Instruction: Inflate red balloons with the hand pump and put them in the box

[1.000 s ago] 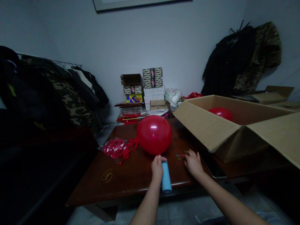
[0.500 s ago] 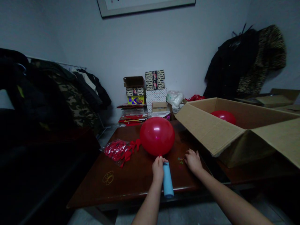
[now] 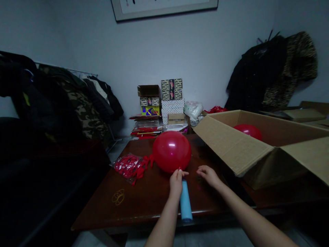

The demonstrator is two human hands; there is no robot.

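A round, inflated red balloon (image 3: 171,151) stands above the table, its neck downward. My left hand (image 3: 176,183) pinches that neck between thumb and fingers. Just right of the left wrist is a light-blue cylinder (image 3: 186,202), its lower end reaching the table's front edge; whether the hand touches it I cannot tell. My right hand (image 3: 208,175) is a little above the table to the right of the balloon, fingertips drawn together in a pinch. Anything between those fingertips is too small to make out.
On the brown table (image 3: 144,209) lie a clear bag of uninflated red balloons (image 3: 130,166) and some yellow rubber bands (image 3: 118,197). To the right, an open cardboard box (image 3: 231,147) holds another inflated red balloon (image 3: 248,131). Stacked boxes (image 3: 172,103) stand at the back.
My right hand has lifted off the table and moved slightly left, its fingers now pinched. Small coloured bits by its fingertips no longer show clearly. My left hand still pinches the balloon's neck.
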